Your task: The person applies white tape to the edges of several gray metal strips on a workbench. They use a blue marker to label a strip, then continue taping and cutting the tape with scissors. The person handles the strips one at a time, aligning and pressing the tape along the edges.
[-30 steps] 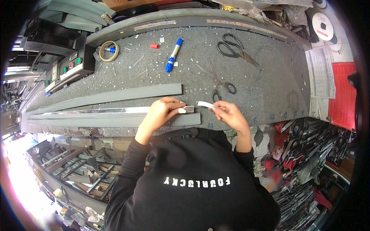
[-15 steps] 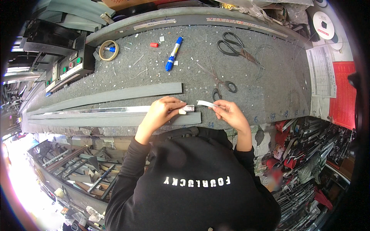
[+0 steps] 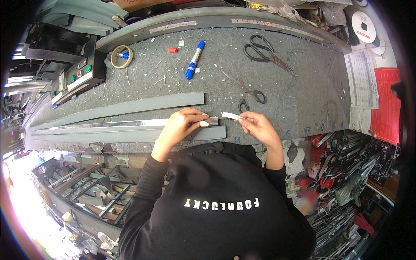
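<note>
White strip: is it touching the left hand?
Apart. In the head view, the white strip, pinched by the right hand, ends short of the left hand, with a gap plainly showing.

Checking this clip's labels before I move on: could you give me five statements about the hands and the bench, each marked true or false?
1. The right hand holds a short white strip. True.
2. The left hand is at the shiny strip, near its right-hand end. True.
3. The red cap lies to the right of the blue marker. False: the red cap lies to its left.
4. The right hand holds the scissors. False: the larger scissors and the smaller scissors both lie on the bench.
5. The smaller scissors lie nearer the right hand than the larger scissors do. True.
</note>
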Motion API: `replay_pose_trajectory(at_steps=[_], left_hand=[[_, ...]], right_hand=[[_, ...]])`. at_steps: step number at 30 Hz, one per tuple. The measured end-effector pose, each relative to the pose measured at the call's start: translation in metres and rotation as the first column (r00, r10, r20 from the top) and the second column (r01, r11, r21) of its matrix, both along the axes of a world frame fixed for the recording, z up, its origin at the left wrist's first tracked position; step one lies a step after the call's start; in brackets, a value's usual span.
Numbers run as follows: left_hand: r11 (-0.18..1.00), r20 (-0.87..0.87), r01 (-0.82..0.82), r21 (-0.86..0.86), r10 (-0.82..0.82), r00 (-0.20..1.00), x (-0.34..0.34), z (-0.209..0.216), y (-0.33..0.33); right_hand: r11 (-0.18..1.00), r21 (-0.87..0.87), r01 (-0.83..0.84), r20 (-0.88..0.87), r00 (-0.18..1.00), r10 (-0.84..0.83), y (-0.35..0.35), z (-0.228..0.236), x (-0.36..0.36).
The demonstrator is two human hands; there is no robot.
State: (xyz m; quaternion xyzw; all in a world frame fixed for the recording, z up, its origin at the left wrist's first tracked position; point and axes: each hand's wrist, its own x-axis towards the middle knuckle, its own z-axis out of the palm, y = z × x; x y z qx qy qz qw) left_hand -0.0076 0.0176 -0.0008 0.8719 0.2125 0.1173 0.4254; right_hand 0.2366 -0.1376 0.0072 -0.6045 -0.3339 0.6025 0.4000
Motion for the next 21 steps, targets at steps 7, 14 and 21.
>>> replay_pose_trajectory(at_steps=[7, 14, 21], left_hand=[[1.0, 0.009, -0.008, -0.024, 0.008, 1.0, 0.001, 0.002, 0.0], [0.992, 0.007, -0.101, -0.07, 0.102, 0.995, 0.004, 0.006, -0.005], [0.974, 0.064, -0.212, -0.08, 0.217, 0.974, 0.002, 0.002, -0.013]], right_hand=[[1.0, -0.013, 0.005, 0.006, 1.0, -0.005, -0.001, 0.0, 0.0], [1.0, 0.006, -0.021, 0.003, 1.0, 0.021, 0.0, 0.005, -0.002], [0.99, -0.048, 0.13, -0.268, 0.953, -0.138, -0.001, 0.012, -0.012]])
